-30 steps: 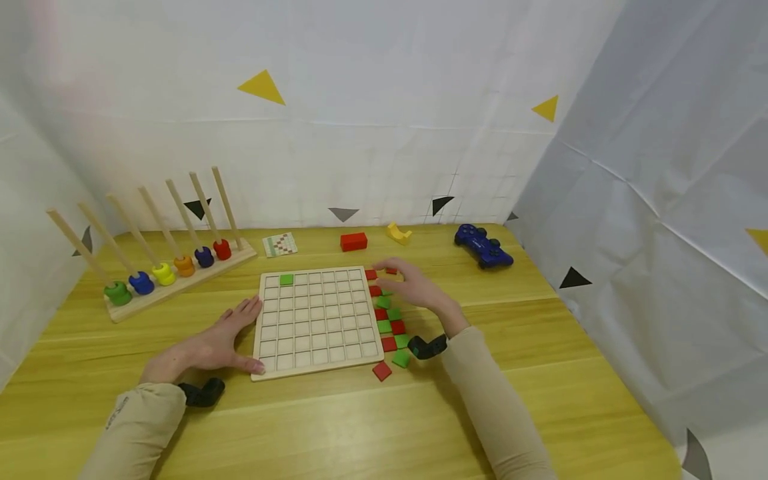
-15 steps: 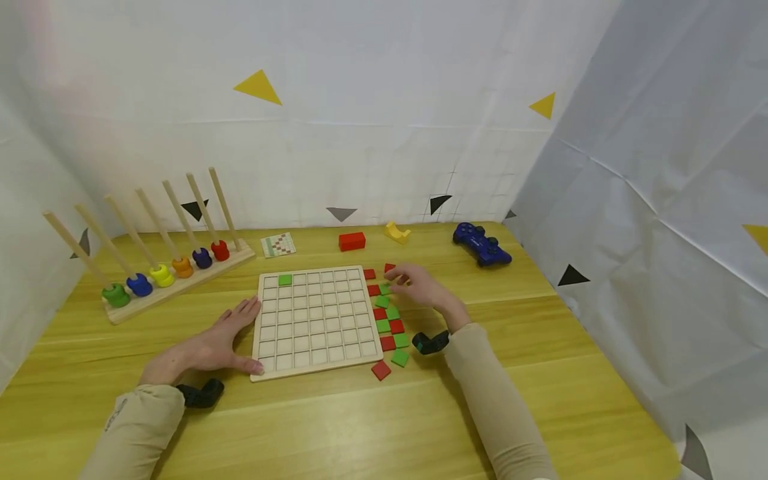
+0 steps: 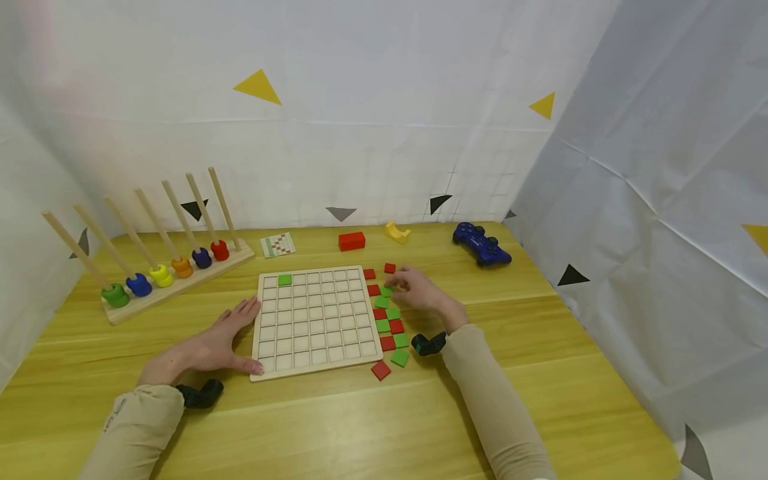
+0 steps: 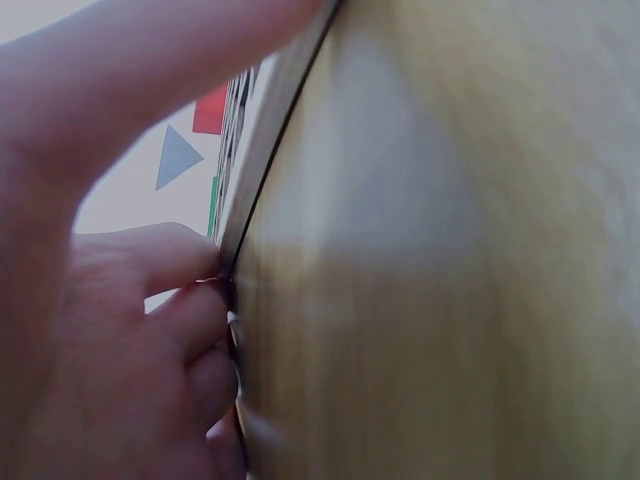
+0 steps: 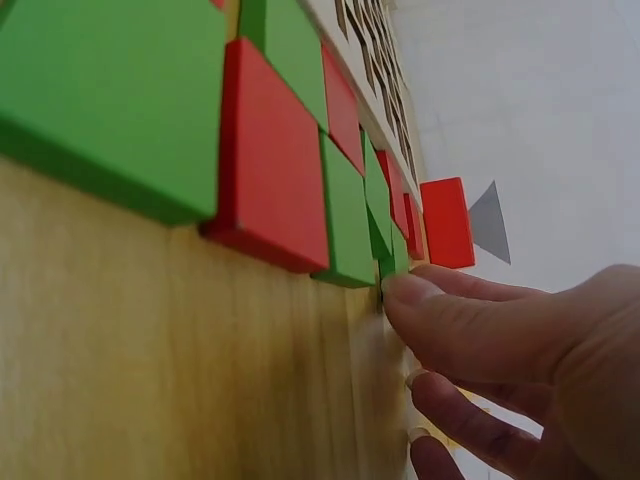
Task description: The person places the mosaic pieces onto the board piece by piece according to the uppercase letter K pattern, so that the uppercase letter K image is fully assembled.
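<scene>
Green tile [image 3: 285, 280] sits alone on my grid board [image 3: 315, 321]; nearly all remains. Right hand [image 3: 423, 292] pinches another green square [image 3: 387, 291] (left hand [image 3: 210, 343] flat, steadying).

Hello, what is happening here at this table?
A person sits at a table with a wooden grid board. The left hand rests flat against the board's left edge. The right hand touches a green tile in the pile of red and green tiles beside the board's right edge. One green tile lies in the board's far row; its other cells are unfilled.
</scene>
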